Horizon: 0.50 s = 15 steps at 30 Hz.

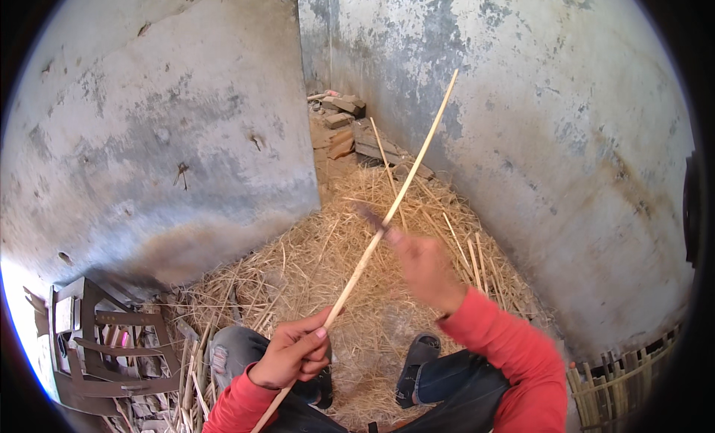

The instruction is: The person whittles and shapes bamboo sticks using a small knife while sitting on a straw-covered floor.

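Observation:
A long, pale wooden stick (pixel 359 273), perhaps split bamboo, slants from my lap up and away to the right. My left hand (pixel 298 351) is closed around its lower part, the thumb lying along it. Farther up, my right hand (pixel 428 268) is closed, smeared by motion, on a knife. The dark knife blade (pixel 369 215) crosses the stick at about its middle and points left; its handle is hidden in the fist. Pale shavings (pixel 298 262) cover the ground beneath both hands.
Worn plaster walls (pixel 164 120) meet in a corner ahead, where bricks (pixel 342 105) are piled. Loose sticks (pixel 477 262) lie right of the shavings. A broken dark wooden frame (pixel 126 351) stands at the left, a slatted bamboo piece (pixel 618 388) at lower right. My sandalled feet (pixel 418 366) rest between.

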Motion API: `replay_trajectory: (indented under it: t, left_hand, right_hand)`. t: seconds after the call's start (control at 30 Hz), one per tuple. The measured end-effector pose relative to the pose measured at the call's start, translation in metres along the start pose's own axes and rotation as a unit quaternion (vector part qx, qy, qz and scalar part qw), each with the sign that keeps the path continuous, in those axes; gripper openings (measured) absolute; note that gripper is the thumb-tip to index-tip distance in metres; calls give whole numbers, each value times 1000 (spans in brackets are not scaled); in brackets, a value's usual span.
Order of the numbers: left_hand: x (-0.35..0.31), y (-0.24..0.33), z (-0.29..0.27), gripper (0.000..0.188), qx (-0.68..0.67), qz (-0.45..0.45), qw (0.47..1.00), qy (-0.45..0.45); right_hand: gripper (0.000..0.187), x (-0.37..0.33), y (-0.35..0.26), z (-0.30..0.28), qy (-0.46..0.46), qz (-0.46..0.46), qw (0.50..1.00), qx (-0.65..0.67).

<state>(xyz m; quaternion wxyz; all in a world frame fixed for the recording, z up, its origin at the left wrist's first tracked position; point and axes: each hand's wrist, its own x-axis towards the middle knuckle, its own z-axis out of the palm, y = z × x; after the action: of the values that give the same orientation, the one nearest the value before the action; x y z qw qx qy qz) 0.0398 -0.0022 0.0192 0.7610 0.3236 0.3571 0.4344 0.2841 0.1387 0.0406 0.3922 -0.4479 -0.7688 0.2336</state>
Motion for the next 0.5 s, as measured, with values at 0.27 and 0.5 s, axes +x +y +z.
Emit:
replay_trajectory:
  t: [0.27,0.5]
  left_hand:
    - [-4,10,-12,46,-67,-46,997,-19]
    - [0,8,-6,46,-32,-31,999,-10]
  right_hand:
    - [53,22,10,4,67,-46,997,-8]
    - [55,22,18,7,72,-77,993,-45]
